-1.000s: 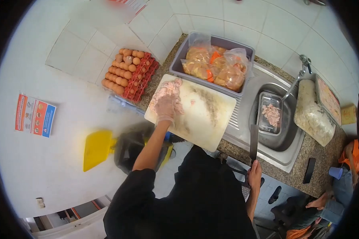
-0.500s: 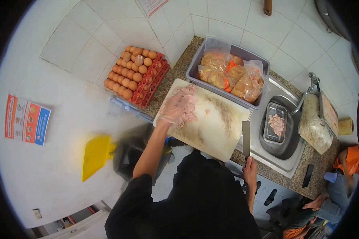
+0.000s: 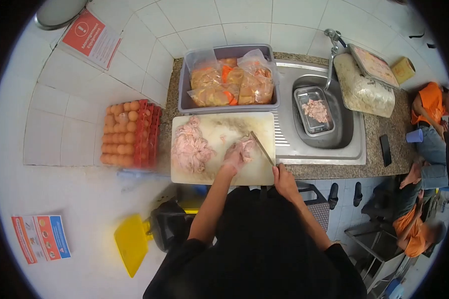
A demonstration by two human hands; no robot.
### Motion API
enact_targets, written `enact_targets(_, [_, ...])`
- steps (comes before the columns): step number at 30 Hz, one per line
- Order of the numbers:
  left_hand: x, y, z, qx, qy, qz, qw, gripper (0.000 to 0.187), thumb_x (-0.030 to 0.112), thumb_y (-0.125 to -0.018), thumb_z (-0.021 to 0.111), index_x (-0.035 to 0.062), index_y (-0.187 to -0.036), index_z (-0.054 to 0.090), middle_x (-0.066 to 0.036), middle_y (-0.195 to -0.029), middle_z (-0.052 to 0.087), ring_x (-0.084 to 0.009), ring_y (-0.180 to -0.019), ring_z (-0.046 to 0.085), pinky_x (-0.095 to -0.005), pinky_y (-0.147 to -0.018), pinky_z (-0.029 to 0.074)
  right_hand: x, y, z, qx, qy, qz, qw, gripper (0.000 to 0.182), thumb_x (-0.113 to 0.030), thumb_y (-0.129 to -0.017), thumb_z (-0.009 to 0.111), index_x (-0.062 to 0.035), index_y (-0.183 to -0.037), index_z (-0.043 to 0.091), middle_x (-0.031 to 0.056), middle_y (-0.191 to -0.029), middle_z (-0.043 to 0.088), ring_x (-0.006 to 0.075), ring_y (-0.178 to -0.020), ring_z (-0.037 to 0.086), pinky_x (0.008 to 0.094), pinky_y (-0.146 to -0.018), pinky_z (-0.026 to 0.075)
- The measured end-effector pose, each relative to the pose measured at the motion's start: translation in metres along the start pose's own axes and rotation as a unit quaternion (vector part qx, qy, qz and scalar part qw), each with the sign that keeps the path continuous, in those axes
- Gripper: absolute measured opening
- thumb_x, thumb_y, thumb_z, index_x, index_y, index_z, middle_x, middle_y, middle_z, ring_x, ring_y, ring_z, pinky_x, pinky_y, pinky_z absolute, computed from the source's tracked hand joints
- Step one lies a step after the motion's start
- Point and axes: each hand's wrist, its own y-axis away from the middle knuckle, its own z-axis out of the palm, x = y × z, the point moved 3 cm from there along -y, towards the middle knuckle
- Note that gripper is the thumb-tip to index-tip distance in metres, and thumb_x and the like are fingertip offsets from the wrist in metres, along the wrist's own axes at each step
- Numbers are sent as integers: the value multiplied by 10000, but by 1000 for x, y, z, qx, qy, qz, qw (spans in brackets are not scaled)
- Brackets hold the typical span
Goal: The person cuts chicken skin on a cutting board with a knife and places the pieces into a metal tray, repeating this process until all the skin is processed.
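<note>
A white cutting board (image 3: 252,174) lies on the counter in front of me. My left hand (image 3: 232,160), in a clear plastic glove, presses a piece of raw meat (image 3: 247,149) onto the board's right half, its fingers closed over it. The dark handle of a knife is in my right hand (image 3: 285,181). The knife's blade (image 3: 263,148) slants up and left, along the right side of that piece; whether it is cutting in cannot be told. A larger pile of pale pink raw meat (image 3: 190,149) covers the board's left side.
Behind the board stands a grey tub (image 3: 229,107) of bagged food. Stacked egg trays (image 3: 145,134) are at left. The sink (image 3: 351,134), at right, holds a metal tray (image 3: 312,130) of meat pieces. A phone-like black object (image 3: 385,150) lies farther right, near people in orange.
My left hand has moved from the meat pile to the board's right half, with a piece under it. The knife has come over the board from its right side. The view has turned.
</note>
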Motion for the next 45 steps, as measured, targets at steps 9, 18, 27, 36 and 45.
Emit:
enact_targets(9, [56, 72, -121, 179, -596, 242, 744, 340, 291, -944, 669, 42, -1175, 665, -122, -927, 689, -305, -865, 680, -430, -784, 545, -6, 1, -8, 15, 58, 23, 998, 376, -382, -1062, 485, -12, -1024, 534, 318, -732, 654, 548, -722, 645, 646, -658, 500])
enact_targets(18, [42, 30, 10, 205, -653, 415, 600, 277, 291, -902, 658, 76, -1070, 705, -174, -1034, 698, -400, -1046, 639, -505, -876, 501, -16, -20, 13, -25, 37, -3, 999, 375, -366, -1066, 479, 0, -1044, 559, 336, -778, 658, 565, -743, 634, 657, -689, 488])
enact_targets(27, [60, 65, -87, 100, -802, 162, 566, 223, 208, -901, 589, 48, -1012, 699, -154, -836, 695, -359, -803, 698, -491, -688, 550, -13, -15, 1, -10, 52, 2, 999, 375, -352, -1063, 488, 13, -1021, 561, 347, -780, 652, 569, -738, 631, 657, -692, 490])
enact_targets(36, [45, 37, 4, 148, -561, 446, 682, 162, 74, -889, 625, 44, -1022, 713, -147, -942, 689, -355, -932, 656, -493, -1010, 477, -26, -17, 26, -76, 1, -26, 997, 359, -341, -1075, 462, 14, -1054, 510, 332, -737, 646, 559, -720, 633, 645, -654, 488])
enact_targets(45, [15, 17, 5, 148, -554, 462, 676, 103, 49, -839, 650, 76, -927, 698, -106, -934, 683, -330, -907, 644, -430, -806, 535, -74, -95, 50, -50, 12, -45, 998, 299, -281, -1070, 482, 14, -1064, 526, 359, -754, 630, 566, -746, 623, 649, -662, 473])
